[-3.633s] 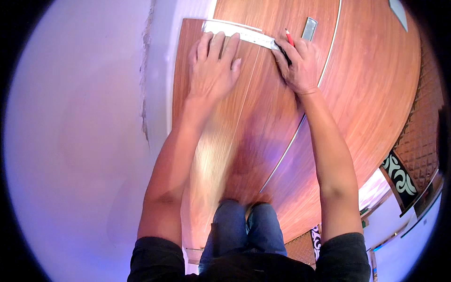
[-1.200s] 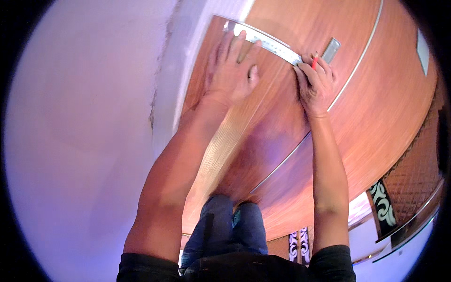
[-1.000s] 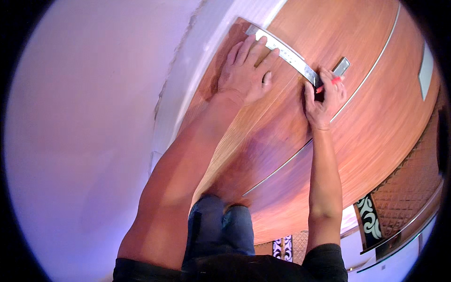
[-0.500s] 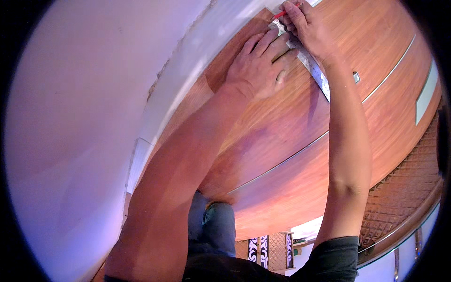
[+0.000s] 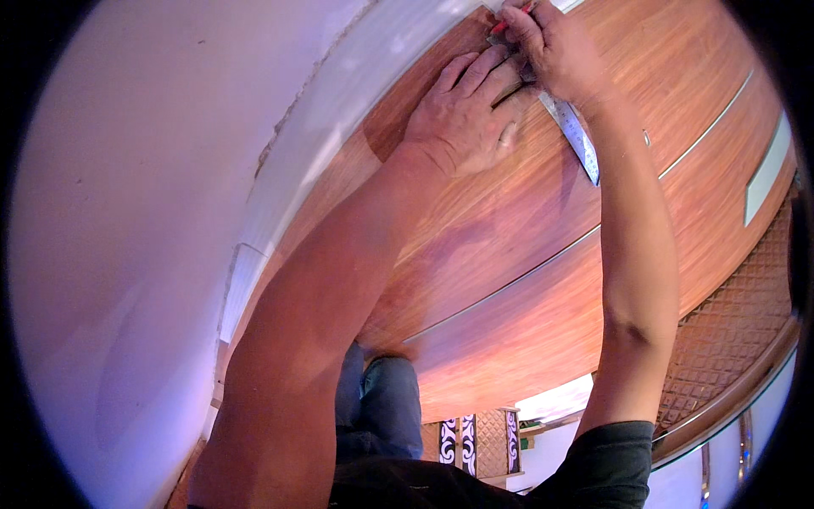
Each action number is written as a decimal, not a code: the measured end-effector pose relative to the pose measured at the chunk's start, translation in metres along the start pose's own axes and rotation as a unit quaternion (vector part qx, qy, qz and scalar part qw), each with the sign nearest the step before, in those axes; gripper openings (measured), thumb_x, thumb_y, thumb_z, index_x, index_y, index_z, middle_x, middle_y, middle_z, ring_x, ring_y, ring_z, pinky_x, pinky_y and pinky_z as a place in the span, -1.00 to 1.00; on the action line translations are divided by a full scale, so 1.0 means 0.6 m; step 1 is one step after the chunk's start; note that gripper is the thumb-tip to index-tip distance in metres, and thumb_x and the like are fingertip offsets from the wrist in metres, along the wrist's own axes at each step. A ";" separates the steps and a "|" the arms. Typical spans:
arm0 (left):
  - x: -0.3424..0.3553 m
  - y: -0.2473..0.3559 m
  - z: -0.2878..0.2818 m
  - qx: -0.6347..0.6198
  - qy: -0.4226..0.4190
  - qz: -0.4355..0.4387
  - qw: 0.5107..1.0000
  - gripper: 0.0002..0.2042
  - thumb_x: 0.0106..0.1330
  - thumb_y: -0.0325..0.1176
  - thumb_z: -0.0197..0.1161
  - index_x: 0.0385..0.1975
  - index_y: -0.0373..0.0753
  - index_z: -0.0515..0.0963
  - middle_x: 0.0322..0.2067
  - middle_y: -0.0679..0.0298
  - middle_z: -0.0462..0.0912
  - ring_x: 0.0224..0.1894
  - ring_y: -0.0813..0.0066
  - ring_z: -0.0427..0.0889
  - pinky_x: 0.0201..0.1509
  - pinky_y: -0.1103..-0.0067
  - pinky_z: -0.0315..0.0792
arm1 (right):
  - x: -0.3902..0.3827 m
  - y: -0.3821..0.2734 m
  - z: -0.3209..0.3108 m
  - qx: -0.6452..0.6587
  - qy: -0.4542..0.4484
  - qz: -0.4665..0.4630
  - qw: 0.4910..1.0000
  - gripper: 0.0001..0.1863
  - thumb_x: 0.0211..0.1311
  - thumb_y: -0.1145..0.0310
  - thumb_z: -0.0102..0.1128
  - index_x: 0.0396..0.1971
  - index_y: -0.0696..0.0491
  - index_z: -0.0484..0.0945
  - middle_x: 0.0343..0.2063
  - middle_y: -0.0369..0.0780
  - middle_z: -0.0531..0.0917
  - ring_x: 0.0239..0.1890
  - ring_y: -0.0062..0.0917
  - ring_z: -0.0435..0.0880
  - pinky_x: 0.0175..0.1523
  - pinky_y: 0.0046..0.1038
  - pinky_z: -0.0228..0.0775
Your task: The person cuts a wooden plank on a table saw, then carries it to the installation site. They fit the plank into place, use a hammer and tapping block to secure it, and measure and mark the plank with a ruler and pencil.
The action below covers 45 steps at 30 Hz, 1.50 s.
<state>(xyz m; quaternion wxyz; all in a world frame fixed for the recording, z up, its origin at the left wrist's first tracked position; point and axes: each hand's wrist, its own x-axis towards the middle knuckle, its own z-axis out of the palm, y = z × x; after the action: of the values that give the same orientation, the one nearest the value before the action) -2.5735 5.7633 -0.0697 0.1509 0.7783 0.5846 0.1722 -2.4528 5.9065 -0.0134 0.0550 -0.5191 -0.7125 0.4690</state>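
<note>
My left hand lies on the reddish-brown wood board with its fingers spread, the fingertips reaching the upper end of a metal straightedge. Just right of those fingertips, my right hand is closed around a thin red pencil. The pencil is tilted, and its lower end is close to the straightedge's upper end. Whether it touches the board I cannot tell. My hands cover the straightedge's upper part; its pointed lower end shows beside my right forearm.
A pale wall rises on the left, with a white strip along its foot. Thin light seams cross the wood surface. At the right lie a white flat piece and a brown diamond-patterned panel. My bent knee is below.
The view has shifted slightly. Both hands stay at the straightedge, and my right hand still grips the pencil. Less of the straightedge's upper end shows now.
</note>
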 end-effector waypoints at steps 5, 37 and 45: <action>0.001 -0.001 -0.002 0.003 -0.019 0.000 1.000 -0.44 0.25 -0.14 0.30 0.33 0.23 0.55 0.35 0.26 0.48 0.52 0.17 0.27 0.61 0.16 0.10 | 0.009 0.010 0.008 -0.078 0.010 -0.074 0.994 -0.60 0.67 0.07 -0.01 -0.10 0.15 0.57 -0.49 -0.16 0.69 -0.46 -0.38 0.73 -0.27 -0.31 0.59; -0.446 -0.025 -0.174 0.074 -0.131 -0.261 0.953 -0.12 0.24 -0.22 0.53 0.53 -0.25 0.19 0.49 -0.28 0.18 0.52 -0.25 0.20 0.60 0.09 0.13 | -0.330 0.252 0.079 -0.294 0.337 -0.109 0.888 -0.74 0.31 0.41 0.37 -0.02 -0.12 0.64 0.10 -0.31 0.74 0.26 -0.40 0.62 0.20 -0.18 0.28; -0.536 0.031 -0.158 0.067 -0.147 -0.337 0.928 0.21 0.10 0.09 0.61 0.63 -0.27 -0.07 0.57 -0.32 -0.06 0.59 -0.32 0.00 0.67 0.04 -0.07 | -0.331 0.258 0.068 -0.307 0.355 -0.153 0.870 -0.67 0.35 0.36 0.31 0.09 -0.10 0.58 -0.02 -0.29 0.72 0.13 -0.35 0.62 0.27 -0.16 0.24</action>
<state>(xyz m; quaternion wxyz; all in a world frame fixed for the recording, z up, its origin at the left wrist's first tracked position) -2.6825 5.4522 -0.0066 0.2317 0.5604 0.7939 -0.0447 -2.2794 5.7278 -0.0672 0.2136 -0.5259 -0.8233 -0.0037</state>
